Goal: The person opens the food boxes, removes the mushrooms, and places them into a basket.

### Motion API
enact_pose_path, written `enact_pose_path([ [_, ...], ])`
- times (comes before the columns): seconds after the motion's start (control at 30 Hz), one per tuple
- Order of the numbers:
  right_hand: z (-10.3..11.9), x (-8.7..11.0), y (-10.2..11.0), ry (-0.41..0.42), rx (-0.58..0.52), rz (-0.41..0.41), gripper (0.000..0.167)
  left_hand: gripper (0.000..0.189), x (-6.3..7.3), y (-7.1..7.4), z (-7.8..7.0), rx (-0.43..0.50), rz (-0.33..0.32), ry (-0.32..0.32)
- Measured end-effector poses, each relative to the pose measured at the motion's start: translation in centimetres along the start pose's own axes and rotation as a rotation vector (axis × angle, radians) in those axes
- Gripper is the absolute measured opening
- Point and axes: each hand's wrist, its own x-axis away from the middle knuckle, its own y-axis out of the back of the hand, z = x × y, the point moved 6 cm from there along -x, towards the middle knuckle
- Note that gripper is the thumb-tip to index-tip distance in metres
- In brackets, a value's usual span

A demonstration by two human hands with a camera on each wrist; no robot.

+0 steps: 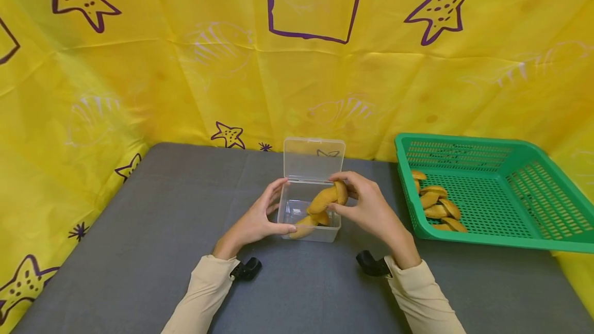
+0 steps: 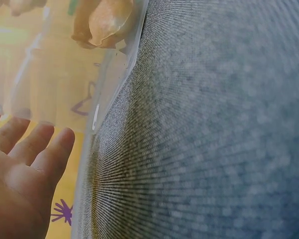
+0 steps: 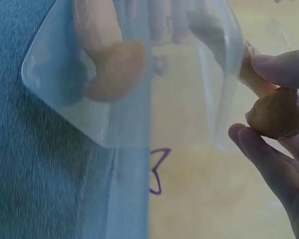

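Observation:
A clear plastic box [image 1: 336,236] with its lid [image 1: 313,159] raised stands on the table. My left hand [image 1: 257,220] holds the box by its left side, thumb at the near rim and fingers toward the back corner. With thumb and fingers, my right hand [image 1: 368,205] pinches a brown mushroom [image 1: 323,200] by its cap, above the right part of the box. Its stem slants down to the left over the opening. A second mushroom [image 3: 117,69] lies inside on the bottom, seen through the wall in the right wrist view.
At the right, a green plastic basket [image 1: 482,241] holds several mushrooms [image 1: 436,202] along its left side. A grey cloth [image 1: 185,210] covers the table. Behind it hangs a yellow curtain [image 1: 250,92] with sea drawings.

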Motion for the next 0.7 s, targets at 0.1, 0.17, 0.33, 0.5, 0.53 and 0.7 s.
enact_pose_path([
  [0.1,-0.2,0.6,0.8,0.012,0.016,-0.040,0.054,0.105,0.0,0.0,0.0,0.004,-0.004,-0.006],
  [0.17,-0.3,1.0,1.5,0.020,0.034,-0.068,0.055,0.105,0.0,0.0,0.0,0.004,-0.004,-0.007],
  [0.33,-0.8,2.2,2.9,0.035,0.072,-0.135,0.055,0.105,0.0,-0.1,0.1,-0.002,-0.001,0.003],
  [0.5,-1.2,3.8,4.1,0.030,0.088,-0.183,0.057,0.104,0.0,-0.1,0.1,-0.006,0.002,0.010],
  [0.53,-1.3,4.1,4.4,0.027,0.095,-0.189,0.058,0.104,0.0,-0.1,0.1,-0.006,0.003,0.012],
  [0.7,-1.6,5.3,6.2,0.018,0.113,-0.227,0.062,0.104,0.1,0.0,0.1,-0.006,0.004,0.018],
])
